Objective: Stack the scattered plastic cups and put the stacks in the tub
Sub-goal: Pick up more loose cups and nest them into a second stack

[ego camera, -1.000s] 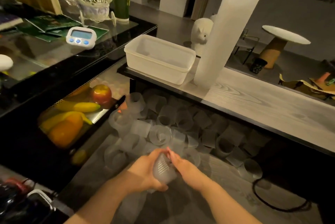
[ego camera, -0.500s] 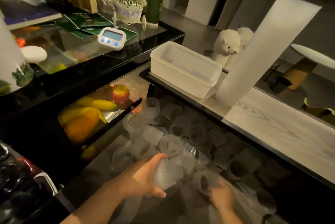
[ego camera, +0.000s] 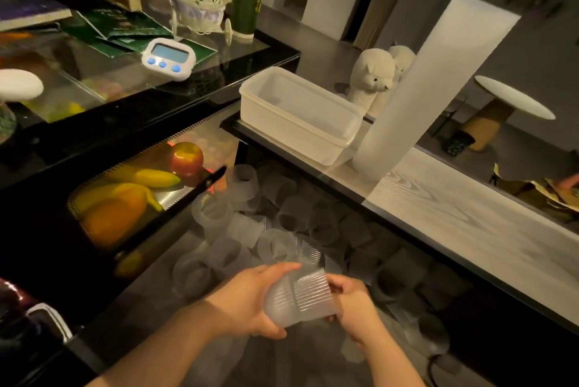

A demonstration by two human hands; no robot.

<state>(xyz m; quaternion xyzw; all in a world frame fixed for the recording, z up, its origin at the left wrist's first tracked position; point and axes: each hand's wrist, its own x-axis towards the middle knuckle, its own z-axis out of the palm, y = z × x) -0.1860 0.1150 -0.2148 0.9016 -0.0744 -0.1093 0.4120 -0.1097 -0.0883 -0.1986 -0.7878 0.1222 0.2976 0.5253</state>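
My left hand [ego camera: 247, 302] grips a short stack of translucent ribbed plastic cups [ego camera: 282, 308], lying sideways low in the middle. My right hand [ego camera: 357, 305] holds another ribbed cup [ego camera: 313, 291] by its rim, its base pushed over the open end of that stack. Several loose frosted cups [ego camera: 247, 230] lie scattered on the low glass surface beyond my hands. The white rectangular tub [ego camera: 313, 136] stands with nothing visible in it on the raised shelf behind them.
A tall white cylinder [ego camera: 429, 89] stands just right of the tub on the wood-grain shelf [ego camera: 470, 223]. To the left are a tray of fruit [ego camera: 125, 195], a white timer [ego camera: 167, 59] on the black glass counter, and a plush toy [ego camera: 372, 79] behind the tub.
My right hand left the stack, reached down to the right among the loose cups, and came back with a cup now fitted onto the stack in my left hand.
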